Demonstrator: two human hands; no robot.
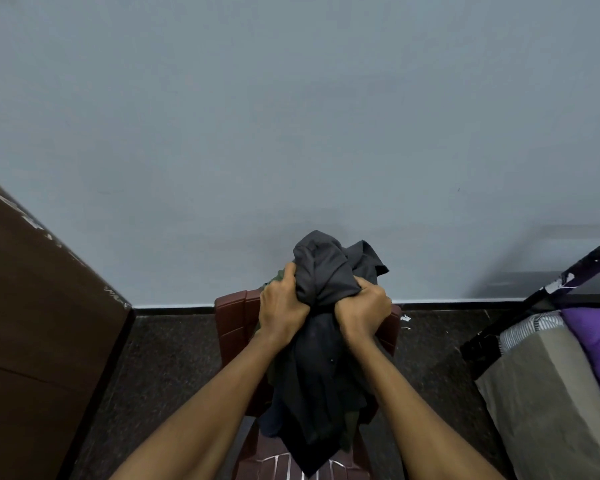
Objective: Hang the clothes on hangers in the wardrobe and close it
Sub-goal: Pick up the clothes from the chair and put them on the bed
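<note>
At lower centre of the frame we see the left hand (pixel 282 303) and the right hand (pixel 365 306) both clenched on a bunched dark grey garment (pixel 321 341), raised above a dark red plastic chair (pixel 234 320). Olive-green fabric (pixel 274 277) shows behind the left hand. A grey-blue wall (pixel 291 116) fills the upper frame. A brown wooden panel (pixel 32 323) stands at lower left. A purple cushion (pixel 596 337) lies at lower right.

Blue-grey wall (pixel 291 116) above dark speckled floor (pixel 174 348), brown door (pixel 39 306) left, maroon plastic chair (pixel 232 320) centre
</note>
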